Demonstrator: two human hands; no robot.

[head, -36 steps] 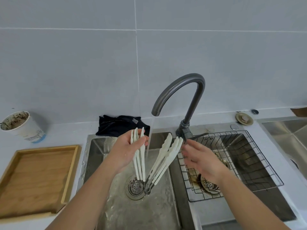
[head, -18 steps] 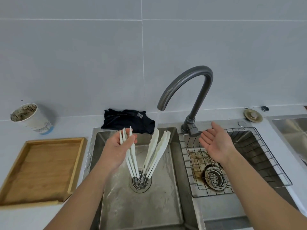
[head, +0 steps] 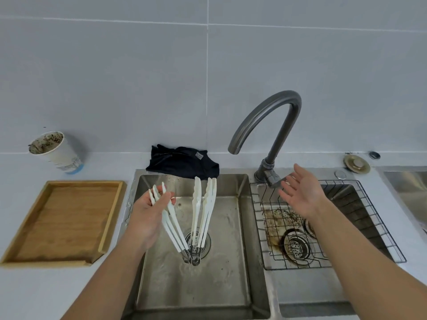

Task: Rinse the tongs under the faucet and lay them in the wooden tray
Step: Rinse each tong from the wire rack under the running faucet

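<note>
White plastic tongs (head: 184, 218), several pairs bunched together, hung splayed in a V over the left sink basin (head: 233, 269), their metal hinged ends pointing down just above the drain strainer (head: 203, 241) and their flat scalloped tips pointing up. The left hand (head: 147, 215) held one side of the bunch, its fingers (head: 169, 196) pinching the left arms near the tips, while the right arms stood free. The right hand (head: 300, 195) was empty, palm up with fingers spread, held over the near corner of a black wire rack (head: 381, 236) that sat in the stained right basin. Left of the sink, the wooden tray (head: 30, 236) lay on the pale tabletop (head: 46, 294) with nothing in it. Farther back, the dark grey gooseneck faucet (head: 272, 116) curved toward the left basin; no stream could be made out below its spout. A dark cloth (head: 182, 162) lay crumpled behind the basin, a dirty paper cup (head: 57, 151) stood beside the wall, and grey tiles (head: 115, 77) covered the wall behind.
</note>
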